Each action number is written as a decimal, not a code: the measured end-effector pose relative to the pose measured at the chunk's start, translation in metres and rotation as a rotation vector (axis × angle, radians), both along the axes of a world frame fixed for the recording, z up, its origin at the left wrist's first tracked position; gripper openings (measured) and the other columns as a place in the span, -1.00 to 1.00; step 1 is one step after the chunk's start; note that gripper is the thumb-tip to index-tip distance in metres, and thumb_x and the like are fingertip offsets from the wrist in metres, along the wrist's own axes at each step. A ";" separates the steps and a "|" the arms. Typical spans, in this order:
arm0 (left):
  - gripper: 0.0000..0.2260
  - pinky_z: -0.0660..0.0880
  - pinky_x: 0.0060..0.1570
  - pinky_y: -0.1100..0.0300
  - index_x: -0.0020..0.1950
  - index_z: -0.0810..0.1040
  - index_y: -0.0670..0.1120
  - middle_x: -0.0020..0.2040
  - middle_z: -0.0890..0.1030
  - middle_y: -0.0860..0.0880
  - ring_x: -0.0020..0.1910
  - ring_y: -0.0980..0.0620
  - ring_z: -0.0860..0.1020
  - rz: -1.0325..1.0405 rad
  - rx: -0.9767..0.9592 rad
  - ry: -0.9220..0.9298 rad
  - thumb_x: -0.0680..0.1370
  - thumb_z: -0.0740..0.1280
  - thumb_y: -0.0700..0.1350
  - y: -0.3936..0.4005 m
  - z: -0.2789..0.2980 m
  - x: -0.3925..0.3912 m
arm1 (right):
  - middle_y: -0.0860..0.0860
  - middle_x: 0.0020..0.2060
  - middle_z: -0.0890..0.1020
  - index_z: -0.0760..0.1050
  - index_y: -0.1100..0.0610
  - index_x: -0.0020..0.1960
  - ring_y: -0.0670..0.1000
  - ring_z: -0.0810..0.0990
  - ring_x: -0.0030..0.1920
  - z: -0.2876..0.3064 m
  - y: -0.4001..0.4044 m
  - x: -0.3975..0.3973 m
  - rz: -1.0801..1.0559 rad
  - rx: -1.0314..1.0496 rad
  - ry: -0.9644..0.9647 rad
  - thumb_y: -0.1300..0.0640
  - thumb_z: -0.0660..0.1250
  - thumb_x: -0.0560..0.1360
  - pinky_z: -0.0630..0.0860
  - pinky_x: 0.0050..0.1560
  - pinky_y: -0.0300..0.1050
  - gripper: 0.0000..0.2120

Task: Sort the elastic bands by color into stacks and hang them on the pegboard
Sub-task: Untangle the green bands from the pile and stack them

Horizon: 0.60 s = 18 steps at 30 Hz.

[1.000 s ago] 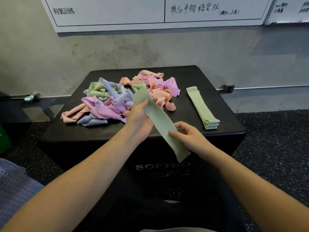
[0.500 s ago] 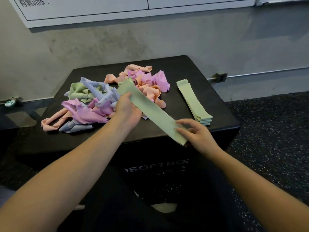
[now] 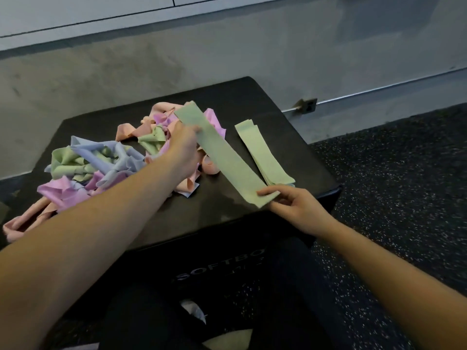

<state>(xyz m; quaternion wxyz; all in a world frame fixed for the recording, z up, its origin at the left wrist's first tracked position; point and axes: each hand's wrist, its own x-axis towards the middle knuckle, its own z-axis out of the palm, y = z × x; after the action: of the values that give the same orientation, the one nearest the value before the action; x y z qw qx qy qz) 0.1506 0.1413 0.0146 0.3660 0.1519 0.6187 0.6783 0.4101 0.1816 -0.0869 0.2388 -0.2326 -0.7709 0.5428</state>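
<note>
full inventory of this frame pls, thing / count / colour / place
held band: 1, green, stretched flat between both hands, above the box
green stack: 1 neat stack, band count unclear, right part of the box top
tangled bands: count unclear, pink, purple, blue, green, left and middle of the box top
box: 1, black, white lettering on its front
wall: grey, behind the box
whiteboard: white, top edge of view
floor: dark, speckled, right
left hand: grips the band's far end
right hand: pinches the band's near end
</note>
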 end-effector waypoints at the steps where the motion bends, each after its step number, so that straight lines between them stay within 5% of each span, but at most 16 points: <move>1: -0.50 0.55 0.24 -0.13 0.51 0.35 -0.02 0.30 0.55 -0.14 0.26 -0.13 0.57 0.003 -0.022 0.015 0.56 0.20 -0.26 0.008 -0.003 -0.001 | 0.01 0.05 0.69 0.66 -0.20 0.07 0.18 0.65 0.04 -0.002 0.006 0.001 -0.030 0.074 0.013 0.23 0.42 0.54 0.56 0.14 0.03 -0.68; 5: -0.64 0.50 0.28 -0.06 0.44 0.36 -0.04 0.11 0.60 -0.07 0.13 -0.04 0.61 0.020 -0.081 0.014 0.63 0.16 -0.20 0.034 -0.013 0.000 | -0.28 0.18 0.45 0.69 -0.15 0.03 -0.15 0.43 0.25 -0.005 0.029 0.004 -0.098 0.404 -0.011 0.04 0.42 0.45 0.32 0.31 -0.35 -0.81; 8: -0.81 0.49 0.26 -0.06 0.26 0.38 0.00 0.05 0.59 -0.02 0.12 -0.03 0.58 0.030 -0.163 0.009 0.66 0.19 -0.16 0.055 -0.025 -0.004 | -0.21 0.12 0.58 0.71 -0.01 0.04 -0.11 0.50 0.18 -0.004 0.042 0.004 -0.126 0.552 0.016 0.05 0.41 0.45 0.44 0.25 -0.18 -0.81; 11: -0.81 0.43 -0.16 0.10 0.24 0.42 0.04 -0.01 0.53 0.05 -0.08 0.05 0.49 0.002 -0.267 0.107 0.64 0.26 -0.13 0.072 -0.028 -0.005 | -0.16 0.00 0.65 0.68 0.00 0.09 -0.06 0.59 0.08 -0.006 0.058 0.006 -0.187 0.510 0.042 0.04 0.37 0.43 0.54 0.16 0.02 -0.74; 18: -0.81 0.49 -0.15 0.09 0.19 0.42 0.08 0.04 0.61 -0.09 -0.20 0.03 0.52 -0.082 -0.298 0.380 0.65 0.31 -0.15 0.118 -0.048 -0.019 | -0.08 0.03 0.69 0.69 0.11 0.09 0.01 0.61 0.06 -0.008 0.095 0.011 -0.220 0.638 0.131 0.13 0.38 0.51 0.54 0.14 0.03 -0.80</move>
<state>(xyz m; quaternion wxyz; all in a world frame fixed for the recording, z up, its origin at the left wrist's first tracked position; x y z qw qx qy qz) 0.1311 0.2591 -0.0333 0.2887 0.2461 0.7630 0.5234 0.4211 0.2768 -0.0950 0.4056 -0.1924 -0.8551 0.2593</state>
